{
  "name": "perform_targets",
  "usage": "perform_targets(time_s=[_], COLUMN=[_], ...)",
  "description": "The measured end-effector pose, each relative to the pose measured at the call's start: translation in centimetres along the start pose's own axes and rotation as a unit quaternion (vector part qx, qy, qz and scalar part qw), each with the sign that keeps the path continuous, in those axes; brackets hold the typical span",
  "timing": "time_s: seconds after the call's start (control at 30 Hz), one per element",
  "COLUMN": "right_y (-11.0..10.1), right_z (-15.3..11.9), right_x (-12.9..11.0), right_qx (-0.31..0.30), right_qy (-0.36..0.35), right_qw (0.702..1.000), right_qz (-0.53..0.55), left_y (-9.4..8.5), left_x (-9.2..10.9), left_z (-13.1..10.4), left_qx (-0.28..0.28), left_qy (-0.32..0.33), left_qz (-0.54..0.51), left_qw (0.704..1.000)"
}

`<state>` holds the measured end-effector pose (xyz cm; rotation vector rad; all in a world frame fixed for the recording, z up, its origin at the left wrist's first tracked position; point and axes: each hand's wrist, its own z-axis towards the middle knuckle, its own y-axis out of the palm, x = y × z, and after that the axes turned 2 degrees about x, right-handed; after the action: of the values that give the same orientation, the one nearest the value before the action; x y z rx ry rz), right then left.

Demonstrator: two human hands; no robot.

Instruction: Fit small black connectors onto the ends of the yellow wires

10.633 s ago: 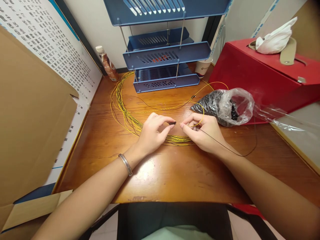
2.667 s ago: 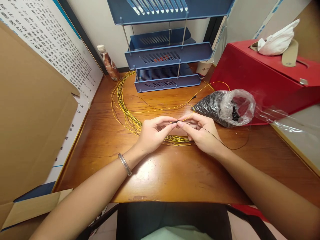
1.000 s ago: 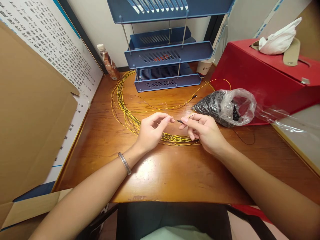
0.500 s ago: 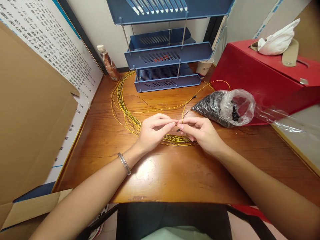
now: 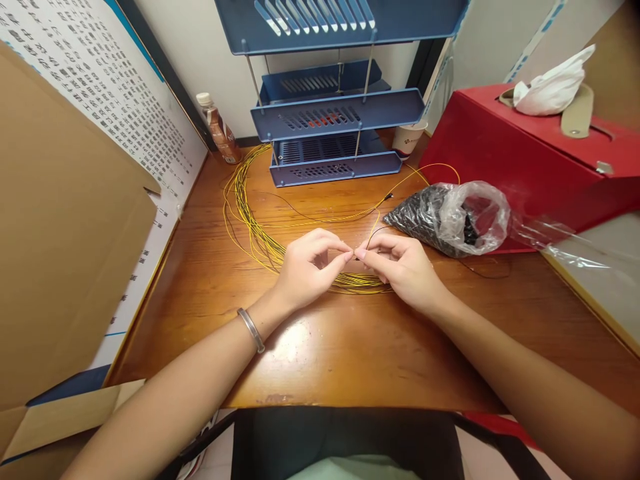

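My left hand (image 5: 311, 261) and my right hand (image 5: 404, 267) meet fingertip to fingertip above the table, both in a pinch. Thin yellow wire (image 5: 375, 223) and black wire (image 5: 379, 232) run up from my right fingers. Something very small sits between my left thumb and index finger; its kind is hidden by the fingertips. A dark tip shows just under my right fingertips. Behind and beneath the hands lies a loose coil of yellow and black wire (image 5: 246, 212). A small black connector (image 5: 388, 197) rests on the table beyond my right hand.
To the right lies a clear plastic bag (image 5: 431, 210) full of small black pieces, beside a red box (image 5: 470, 140) with tissue on top. A blue tray rack (image 5: 335, 175), paper cup (image 5: 407, 141) and bottle (image 5: 220, 133) stand behind. Cardboard (image 5: 60, 220) borders the left.
My left index finger has arched more, and the fingertips have shifted slightly. The black tip that hung below my right fingers is now mostly hidden. The wire by my right hand has shifted right.
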<state>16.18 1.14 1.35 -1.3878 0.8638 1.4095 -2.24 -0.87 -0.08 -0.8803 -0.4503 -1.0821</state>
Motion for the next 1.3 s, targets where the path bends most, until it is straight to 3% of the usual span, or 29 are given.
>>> perform_targets(time_s=[0.37, 0.57, 0.8, 1.03, 1.3], right_y=[0.15, 0.16, -0.02, -0.16, -0.04], right_z=[-0.19, -0.08, 0.11, 0.20, 0.14], right_x=[0.81, 0.86, 0.65, 0.70, 0.64], right_qx=[0.019, 0.016, 0.015, -0.008, -0.014], right_qy=[-0.014, -0.001, 0.061, 0.074, 0.062], right_qw=[0.996, 0.997, 0.998, 0.996, 0.997], right_qz=[-0.090, -0.072, -0.002, 0.041, 0.036], left_y=[-0.20, -0.09, 0.24, 0.33, 0.33], left_x=[-0.07, 0.12, -0.04, -0.13, -0.14], left_z=[-0.16, -0.19, -0.07, -0.21, -0.28], left_qx=[-0.073, -0.079, -0.023, -0.064, -0.072], left_qy=[0.028, -0.029, -0.146, -0.146, -0.150], left_qz=[0.104, 0.081, 0.015, -0.020, -0.025], left_qw=[0.991, 0.993, 0.989, 0.987, 0.986])
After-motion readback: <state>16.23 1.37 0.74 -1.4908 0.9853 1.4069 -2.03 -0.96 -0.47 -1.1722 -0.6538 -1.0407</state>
